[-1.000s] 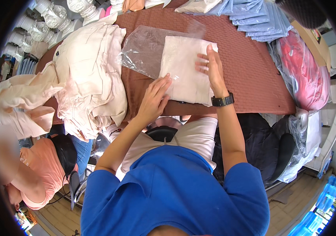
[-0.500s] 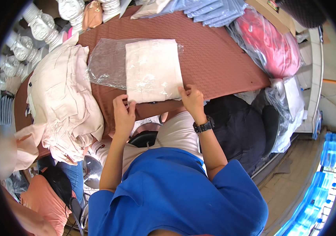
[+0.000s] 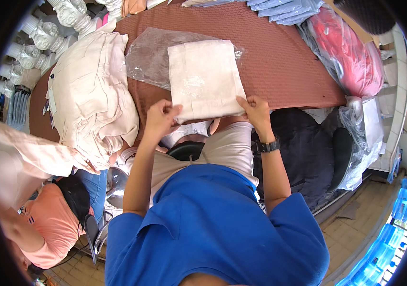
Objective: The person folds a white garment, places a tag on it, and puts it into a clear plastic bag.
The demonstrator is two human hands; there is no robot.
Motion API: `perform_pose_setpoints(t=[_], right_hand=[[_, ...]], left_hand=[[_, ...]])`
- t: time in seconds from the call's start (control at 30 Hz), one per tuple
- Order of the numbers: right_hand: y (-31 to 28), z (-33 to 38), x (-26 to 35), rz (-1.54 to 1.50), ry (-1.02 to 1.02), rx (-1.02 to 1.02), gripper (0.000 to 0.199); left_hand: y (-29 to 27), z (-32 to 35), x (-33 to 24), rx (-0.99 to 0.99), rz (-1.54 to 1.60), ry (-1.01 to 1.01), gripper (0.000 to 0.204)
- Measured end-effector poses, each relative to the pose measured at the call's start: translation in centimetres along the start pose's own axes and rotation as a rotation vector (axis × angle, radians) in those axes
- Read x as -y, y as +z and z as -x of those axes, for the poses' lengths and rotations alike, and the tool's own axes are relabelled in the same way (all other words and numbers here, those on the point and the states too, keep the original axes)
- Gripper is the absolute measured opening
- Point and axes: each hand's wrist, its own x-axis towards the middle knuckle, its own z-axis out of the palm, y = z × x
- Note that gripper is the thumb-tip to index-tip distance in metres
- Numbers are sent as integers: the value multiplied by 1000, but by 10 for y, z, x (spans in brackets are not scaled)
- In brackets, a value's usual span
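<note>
A folded cream garment [image 3: 208, 71] lies in front of me on the table, its near edge over the table's front rim. Clear plastic bag film [image 3: 147, 57] spreads out to its left, and glints on the cloth suggest that film also covers part of it. My left hand [image 3: 162, 117] pinches the near left corner between thumb and fingers. At the near right corner, my right hand [image 3: 257, 113], with a dark watch on the wrist, grips the edge the same way. How much of the garment is inside the bag I cannot tell.
A tall heap of cream garments [image 3: 89, 90] sits left on the brown-covered table [image 3: 284, 71]. Blue packets [image 3: 286, 9] and a bagged red bundle [image 3: 348, 52] are at the far right. A black chair [image 3: 298, 157] stands right. At left, a person in orange [image 3: 53, 214] handles cream cloth.
The garment's near edge has come toward me to the table's rim, with both my hands on its corners. At left, the other person's cream cloth has risen and spread. The view has shifted slightly.
</note>
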Motion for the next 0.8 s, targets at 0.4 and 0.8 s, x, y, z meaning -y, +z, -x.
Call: perform_pose_setpoints(t=[0.4, 0.8], right_hand=[[15, -13, 27, -99, -91, -23, 44], [28, -137, 58, 461, -342, -323, 41]], left_hand=[[49, 10, -48, -153, -256, 649, 25], [-15, -39, -47, -160, -344, 445, 32]])
